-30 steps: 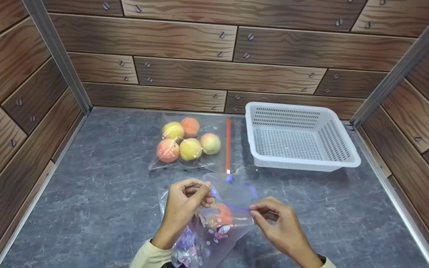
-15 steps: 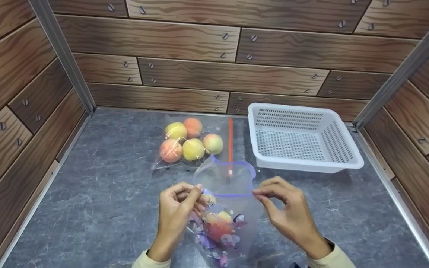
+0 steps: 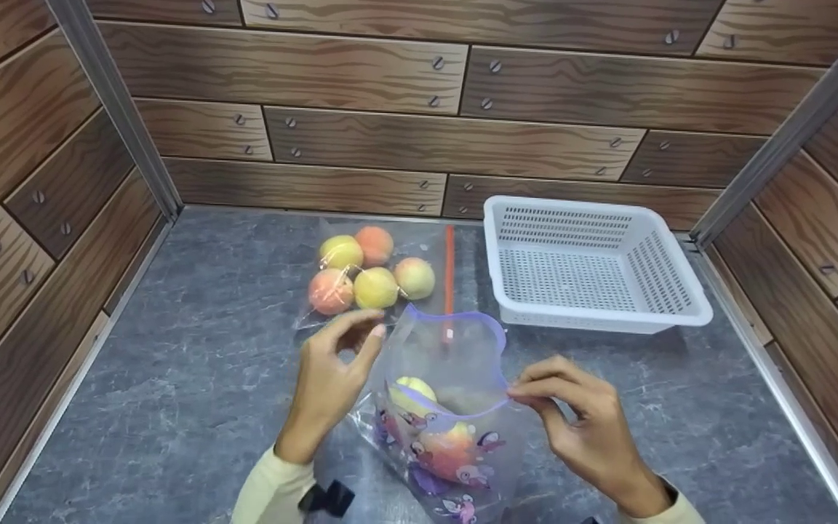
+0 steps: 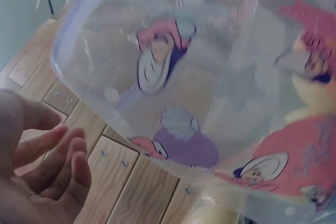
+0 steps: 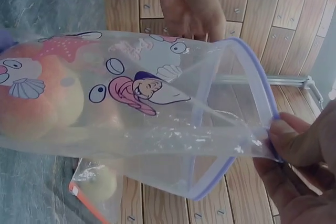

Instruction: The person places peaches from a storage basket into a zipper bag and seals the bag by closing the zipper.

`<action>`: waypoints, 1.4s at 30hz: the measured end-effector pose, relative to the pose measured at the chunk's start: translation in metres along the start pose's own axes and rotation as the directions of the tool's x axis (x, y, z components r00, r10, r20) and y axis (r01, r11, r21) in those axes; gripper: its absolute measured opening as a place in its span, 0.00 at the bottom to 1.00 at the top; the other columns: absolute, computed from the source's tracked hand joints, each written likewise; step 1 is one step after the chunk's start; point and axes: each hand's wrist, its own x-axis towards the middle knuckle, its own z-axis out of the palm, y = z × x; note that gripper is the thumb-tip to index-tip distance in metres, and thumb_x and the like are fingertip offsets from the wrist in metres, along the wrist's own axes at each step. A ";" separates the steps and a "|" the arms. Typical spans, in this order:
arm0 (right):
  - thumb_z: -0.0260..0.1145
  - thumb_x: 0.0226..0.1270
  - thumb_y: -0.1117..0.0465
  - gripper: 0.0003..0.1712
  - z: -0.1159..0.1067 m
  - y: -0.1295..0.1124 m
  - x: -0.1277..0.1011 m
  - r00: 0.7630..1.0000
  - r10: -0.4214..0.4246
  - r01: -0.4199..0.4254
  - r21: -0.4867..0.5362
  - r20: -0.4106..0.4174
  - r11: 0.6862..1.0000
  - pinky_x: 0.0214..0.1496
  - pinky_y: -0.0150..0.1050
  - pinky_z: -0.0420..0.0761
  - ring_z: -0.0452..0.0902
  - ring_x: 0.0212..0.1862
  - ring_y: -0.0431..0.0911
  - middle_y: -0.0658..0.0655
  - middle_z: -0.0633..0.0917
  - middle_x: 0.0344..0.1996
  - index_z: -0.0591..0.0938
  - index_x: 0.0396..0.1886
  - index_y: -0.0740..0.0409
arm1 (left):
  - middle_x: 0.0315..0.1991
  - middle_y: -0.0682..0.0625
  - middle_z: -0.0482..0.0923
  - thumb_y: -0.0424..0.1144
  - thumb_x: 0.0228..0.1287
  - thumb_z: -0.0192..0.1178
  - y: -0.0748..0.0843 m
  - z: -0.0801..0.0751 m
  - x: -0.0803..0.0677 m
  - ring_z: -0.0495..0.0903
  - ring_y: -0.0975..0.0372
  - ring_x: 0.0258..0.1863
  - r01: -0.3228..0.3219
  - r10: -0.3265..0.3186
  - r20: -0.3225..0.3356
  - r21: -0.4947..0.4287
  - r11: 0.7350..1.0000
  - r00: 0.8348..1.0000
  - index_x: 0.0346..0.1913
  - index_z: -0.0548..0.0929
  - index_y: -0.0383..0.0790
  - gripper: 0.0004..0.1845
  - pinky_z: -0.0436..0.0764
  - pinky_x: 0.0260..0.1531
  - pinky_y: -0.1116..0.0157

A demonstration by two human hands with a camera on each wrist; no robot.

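Note:
A clear zip bag with a purple rim and cartoon prints stands with its mouth spread. Inside it lies a peach-like fruit, red and yellow, with a paler yellow fruit near the mouth. My right hand pinches the purple rim at its right corner, also plain in the right wrist view, where that hand holds the edge between thumb and fingers. Just left of the bag, my left hand holds nothing; its fingers are loosely bent and apart from the plastic in the left wrist view.
Behind the hands, another clear bag with an orange-red zip strip lies flat, several fruits in it. A white perforated basket stands at the back right. Wood-patterned walls enclose the dark marbled tabletop.
My left hand has let go of the purple rim and shifted up and left. The bag's mouth has spread wider, showing the yellow fruit. My right hand still pinches the rim.

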 end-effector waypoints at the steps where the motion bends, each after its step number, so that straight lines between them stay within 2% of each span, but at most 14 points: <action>1: 0.70 0.48 0.87 0.19 -0.001 0.000 -0.001 1.000 0.000 0.000 0.011 0.004 1.000 0.39 0.28 0.82 0.82 0.36 0.47 0.61 0.84 0.34 0.87 0.35 0.65 | 0.38 0.49 0.86 0.31 0.68 0.65 -0.003 0.002 0.005 0.82 0.60 0.32 -0.009 0.008 0.048 0.017 1.000 0.999 0.50 0.86 0.35 0.10 0.83 0.34 0.68; 3: 0.70 0.56 0.82 0.12 -0.002 0.001 -0.003 1.000 -0.001 0.001 0.034 0.008 0.999 0.40 0.28 0.83 0.82 0.37 0.48 0.62 0.84 0.35 0.87 0.35 0.65 | 0.44 0.48 0.85 0.32 0.70 0.64 -0.007 0.005 0.015 0.80 0.60 0.36 0.003 -0.007 0.145 0.027 1.000 0.989 0.56 0.84 0.34 0.14 0.82 0.36 0.68; 6: 0.68 0.65 0.74 0.04 -0.005 0.002 -0.006 1.000 -0.012 0.012 0.062 0.009 0.998 0.42 0.29 0.83 0.82 0.38 0.48 0.62 0.84 0.36 0.87 0.36 0.65 | 0.48 0.48 0.83 0.34 0.73 0.61 -0.013 0.009 0.024 0.78 0.60 0.39 0.048 -0.054 0.266 0.031 0.998 0.962 0.63 0.80 0.35 0.18 0.78 0.37 0.68; 8: 0.67 0.68 0.71 0.04 -0.007 0.003 -0.008 0.999 -0.032 0.031 0.069 0.003 0.997 0.43 0.29 0.83 0.82 0.39 0.49 0.62 0.84 0.36 0.87 0.36 0.65 | 0.46 0.49 0.83 0.35 0.74 0.60 -0.018 0.011 0.027 0.77 0.60 0.39 0.076 -0.078 0.311 0.019 0.997 0.947 0.62 0.80 0.35 0.17 0.76 0.36 0.68; 10: 0.66 0.69 0.71 0.05 -0.009 0.004 -0.010 0.999 -0.050 0.050 0.074 -0.009 0.996 0.44 0.29 0.83 0.82 0.39 0.48 0.63 0.84 0.35 0.87 0.37 0.66 | 0.41 0.50 0.84 0.35 0.73 0.61 -0.022 0.013 0.029 0.77 0.61 0.36 0.090 -0.083 0.318 -0.005 0.996 0.944 0.57 0.84 0.36 0.14 0.75 0.34 0.70; 12: 0.66 0.69 0.72 0.05 -0.012 0.005 -0.011 0.997 -0.067 0.069 0.088 -0.028 0.994 0.44 0.28 0.83 0.82 0.39 0.48 0.64 0.83 0.35 0.87 0.37 0.68 | 0.36 0.51 0.84 0.33 0.71 0.64 -0.025 0.014 0.028 0.77 0.62 0.33 0.090 -0.074 0.289 -0.043 0.995 0.954 0.50 0.88 0.37 0.09 0.75 0.31 0.70; 15: 0.67 0.66 0.75 0.04 -0.016 0.006 -0.013 0.996 -0.060 0.069 0.129 -0.071 0.989 0.44 0.29 0.84 0.83 0.40 0.47 0.65 0.84 0.35 0.86 0.38 0.73 | 0.32 0.51 0.84 0.31 0.67 0.67 -0.028 0.011 0.021 0.74 0.64 0.28 0.074 -0.054 0.202 -0.094 0.993 0.978 0.41 0.90 0.38 0.04 0.73 0.28 0.72; 17: 0.68 0.62 0.78 0.05 -0.019 0.007 -0.013 0.993 -0.044 0.060 0.157 -0.107 0.986 0.45 0.30 0.85 0.84 0.40 0.46 0.67 0.84 0.34 0.85 0.38 0.78 | 0.31 0.50 0.84 0.30 0.66 0.67 -0.028 0.007 0.016 0.74 0.64 0.27 0.050 -0.033 0.143 -0.119 0.992 0.989 0.40 0.90 0.38 0.04 0.73 0.28 0.72; 20: 0.70 0.57 0.82 0.08 -0.026 0.010 -0.015 0.988 -0.003 0.026 0.148 -0.153 0.989 0.46 0.31 0.85 0.85 0.40 0.45 0.68 0.84 0.33 0.83 0.38 0.81 | 0.30 0.49 0.83 0.29 0.65 0.68 -0.027 0.001 0.008 0.73 0.65 0.25 0.020 -0.010 0.077 -0.126 0.992 0.997 0.39 0.90 0.39 0.04 0.73 0.27 0.72; 26: 0.68 0.45 0.91 0.17 -0.035 0.012 -0.020 0.980 0.064 -0.071 -0.031 -0.188 0.997 0.48 0.30 0.85 0.84 0.40 0.43 0.67 0.84 0.32 0.84 0.36 0.77 | 0.26 0.48 0.79 0.27 0.64 0.68 -0.022 -0.014 -0.008 0.69 0.63 0.25 -0.008 0.007 -0.006 -0.111 0.994 1.000 0.38 0.90 0.38 0.05 0.69 0.24 0.70; 29: 0.66 0.40 0.95 0.22 -0.038 0.013 -0.020 0.976 0.090 -0.106 -0.075 -0.196 0.991 0.47 0.30 0.85 0.84 0.39 0.43 0.67 0.84 0.31 0.85 0.36 0.76 | 0.25 0.48 0.77 0.25 0.62 0.68 -0.019 -0.021 -0.014 0.68 0.63 0.25 -0.032 0.028 -0.033 -0.098 0.995 0.999 0.38 0.90 0.37 0.06 0.69 0.24 0.70; 38: 0.65 0.41 0.95 0.22 -0.039 0.022 -0.021 0.973 0.093 -0.102 -0.032 -0.213 0.994 0.47 0.30 0.85 0.83 0.37 0.44 0.67 0.83 0.31 0.83 0.36 0.78 | 0.23 0.47 0.77 0.18 0.58 0.67 -0.014 -0.034 -0.026 0.69 0.63 0.27 -0.126 0.120 -0.049 -0.140 0.982 0.992 0.37 0.89 0.33 0.09 0.70 0.28 0.69; 42: 0.67 0.48 0.91 0.15 -0.035 0.019 -0.015 0.977 0.057 -0.056 0.010 -0.204 0.998 0.47 0.31 0.85 0.83 0.37 0.45 0.68 0.83 0.30 0.83 0.36 0.78 | 0.22 0.49 0.78 0.17 0.55 0.68 -0.015 -0.039 -0.033 0.70 0.63 0.27 -0.160 0.151 -0.082 -0.120 0.980 0.985 0.36 0.90 0.32 0.10 0.71 0.33 0.70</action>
